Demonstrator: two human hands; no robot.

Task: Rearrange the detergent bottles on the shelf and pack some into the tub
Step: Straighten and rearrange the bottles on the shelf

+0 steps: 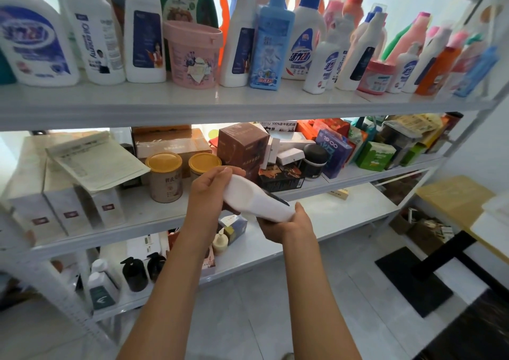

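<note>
Evidently, a white bottle (257,201) is gripped crosswise by left hand (210,191) and right hand (286,224), probably for label inspection.

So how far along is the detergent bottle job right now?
Done: hard to judge; the top shelf is crowded with upright bottles, and the pink lidded plastic tub among them looks closed. In hand: a white plastic bottle, tilted, gripped by the left hand and right hand. Left: placing it; no packing shows.
</note>
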